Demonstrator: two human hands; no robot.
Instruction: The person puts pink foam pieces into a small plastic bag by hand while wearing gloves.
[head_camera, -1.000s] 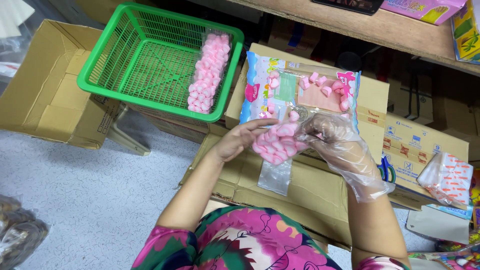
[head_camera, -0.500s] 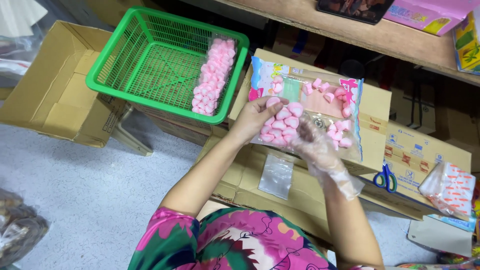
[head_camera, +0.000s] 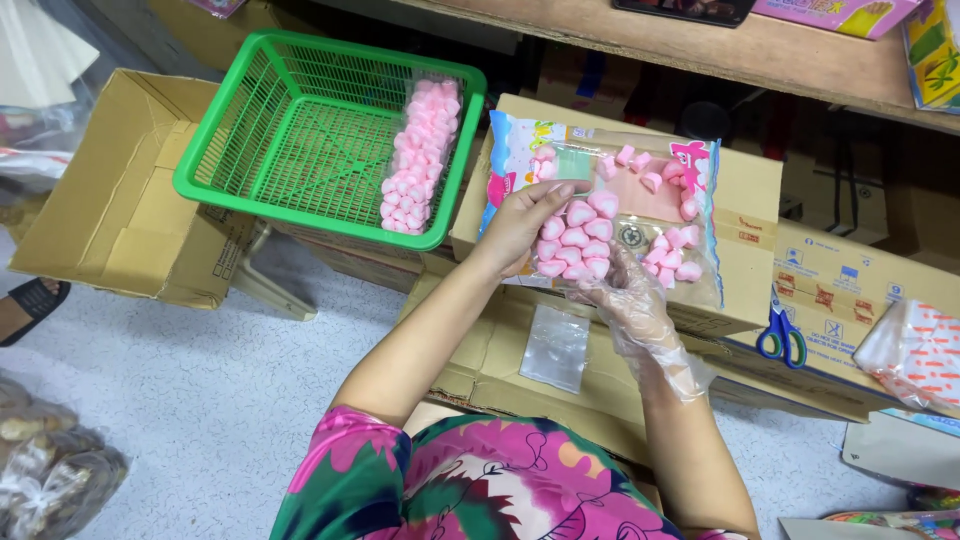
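Holding a handful of pink heart-shaped sweets (head_camera: 575, 240) over the big printed bag (head_camera: 610, 205) that lies on the cardboard box (head_camera: 745, 195), the left hand (head_camera: 520, 225), bare, steadies the pile from the side with fingers curled against it, while the right hand (head_camera: 625, 300), in a thin clear glove, cups the sweets from beneath. Doing this well seems to mean keeping both palms close under the pile so none roll off, and keeping the gloved hand as the one that touches the sweets (the bare one is better kept at the edge). A small empty clear bag (head_camera: 557, 345) lies just below the hands on a lower box, a filled clear packet (head_camera: 420, 155) rests in the green basket (head_camera: 250, 190), and blue-handled scissors (head_camera: 780, 335) lie to the right. From this single head view, the gloved fingertips are hidden under the sweets, whether a film wraps the pile is hard to tell, and the shelf above is cut off.
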